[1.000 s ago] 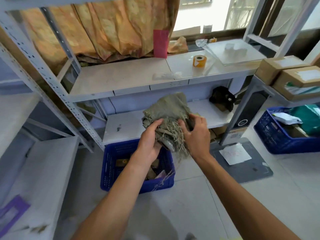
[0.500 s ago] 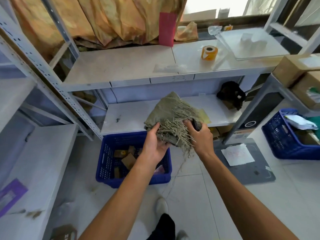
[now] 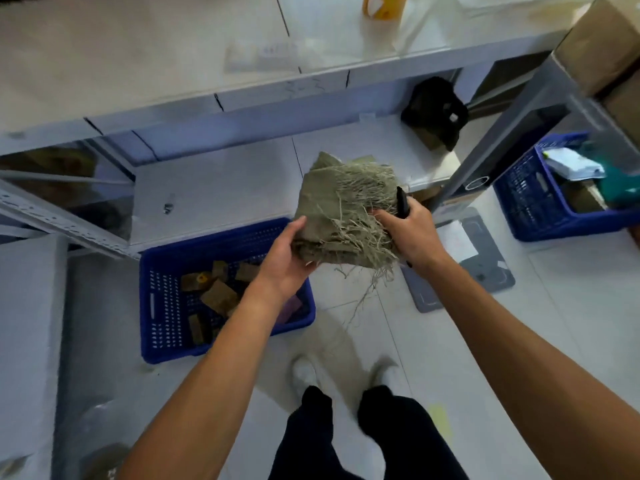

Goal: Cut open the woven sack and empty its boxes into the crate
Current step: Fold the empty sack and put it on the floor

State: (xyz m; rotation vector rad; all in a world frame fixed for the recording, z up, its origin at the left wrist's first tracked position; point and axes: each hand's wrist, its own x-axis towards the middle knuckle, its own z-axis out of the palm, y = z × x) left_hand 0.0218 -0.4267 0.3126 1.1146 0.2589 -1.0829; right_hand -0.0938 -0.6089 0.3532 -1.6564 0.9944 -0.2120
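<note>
Both hands hold the sack (image 3: 332, 202) bunched in the air, above and just right of the blue crate (image 3: 162, 306), its frayed cut edge hanging down. The left hand (image 3: 284, 261) is nearer the crate, fingers curled round the sack's lower left corner. The right hand (image 3: 412, 233) pinches the frayed side and also clamps a black cutter (image 3: 401, 202). Boxes (image 3: 220, 296) lie in the crate; the sack looks flat, probably emptied.

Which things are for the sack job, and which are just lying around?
For the job: woven sack, held by left hand and right hand; black cutter in right hand; blue crate; boxes inside it.
Lying about: tape roll, black bundle, second crate, cardboard cartons.
</note>
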